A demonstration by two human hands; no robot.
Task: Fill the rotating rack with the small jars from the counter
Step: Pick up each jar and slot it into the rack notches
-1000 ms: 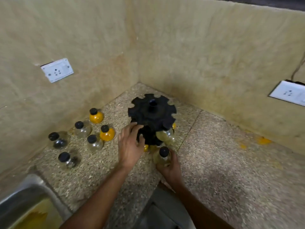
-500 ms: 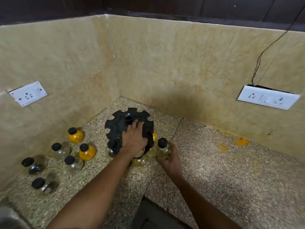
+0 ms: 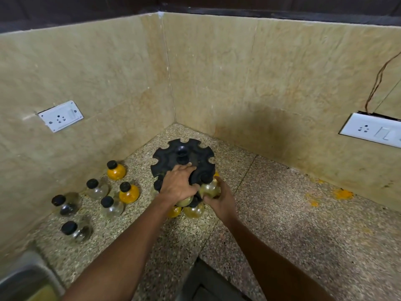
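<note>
The black rotating rack (image 3: 171,154) stands in the counter's corner, its notched top disc facing up. My left hand (image 3: 178,184) lies on the disc's near edge, fingers curled over it. My right hand (image 3: 219,200) grips a yellowish small jar (image 3: 209,189) pressed into a slot on the rack's right front; its cap is under the disc. More jars (image 3: 193,210) hang in the lower tier below my hands. Several loose black-capped jars stand left of the rack: two orange ones (image 3: 116,170) (image 3: 128,192) and clear ones (image 3: 97,186) (image 3: 111,207) (image 3: 66,204) (image 3: 76,231).
Tiled walls close the corner behind and left of the rack. A white socket (image 3: 60,116) is on the left wall, a switch plate (image 3: 372,130) on the right wall. A steel sink (image 3: 26,279) sits at bottom left. Orange stains (image 3: 342,194) mark the speckled counter (image 3: 293,224) at right.
My right hand has raised the jar from beside the rack into a slot under the top disc. My left hand stays on the disc. The camera has tilted up.
</note>
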